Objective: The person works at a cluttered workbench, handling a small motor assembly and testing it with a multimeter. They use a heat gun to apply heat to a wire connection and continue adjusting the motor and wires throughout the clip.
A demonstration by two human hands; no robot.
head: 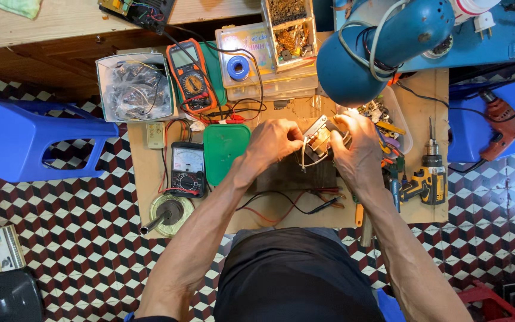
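Seated over a low wooden worktop [424,95] on a patterned tiled floor, under a blue lamp [382,45] that lights the middle. Around the work: a clear box of bagged parts [133,86], an orange multimeter [192,74], a black analog meter [187,169], a green lid [225,149], a yellow drill [427,176], red and black leads [287,206].

At the centre, just above the worktop, a small metal part with wires [320,138], probably a transformer, held between both hands. Best kept low and inside the lamp's pool, steadied from both sides, with the loose white wire loops clear of the fingers. Light pinch only; thin leads bend and snap easily, by the look of them. Forearms braced near the worktop edge would likely help.

Left hand [272,142]: arm reaching forward and inward, wrist bent, fingers curled shut on the part's left edge. Right hand [356,149]: arm coming in from the right, back of the hand up, fingers closed over the part's right side, fingertips hidden. Hands almost touching across the part.
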